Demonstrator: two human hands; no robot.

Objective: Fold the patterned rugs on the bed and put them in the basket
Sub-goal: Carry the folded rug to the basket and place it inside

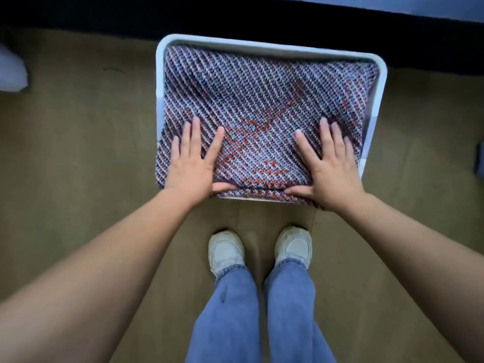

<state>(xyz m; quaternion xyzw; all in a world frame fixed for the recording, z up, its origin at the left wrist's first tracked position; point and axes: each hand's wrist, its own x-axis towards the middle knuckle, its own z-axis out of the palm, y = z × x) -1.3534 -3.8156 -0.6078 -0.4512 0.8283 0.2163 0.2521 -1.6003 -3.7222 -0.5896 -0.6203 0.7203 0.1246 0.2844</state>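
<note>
A folded patterned rug, woven in purple, white, blue and orange diagonals, fills the white basket on the floor. Its near edge bulges over the basket's front rim. My left hand lies flat on the rug's near left part, fingers spread, thumb along the front fold. My right hand lies flat on the near right part in the same way. Both palms press on the fabric; neither hand grips it. The basket's inside under the rug is hidden.
The basket stands on a tan floor just ahead of my white shoes and jeans. A dark strip runs behind the basket, with a pale surface at the top right. A pale object sits at the left edge.
</note>
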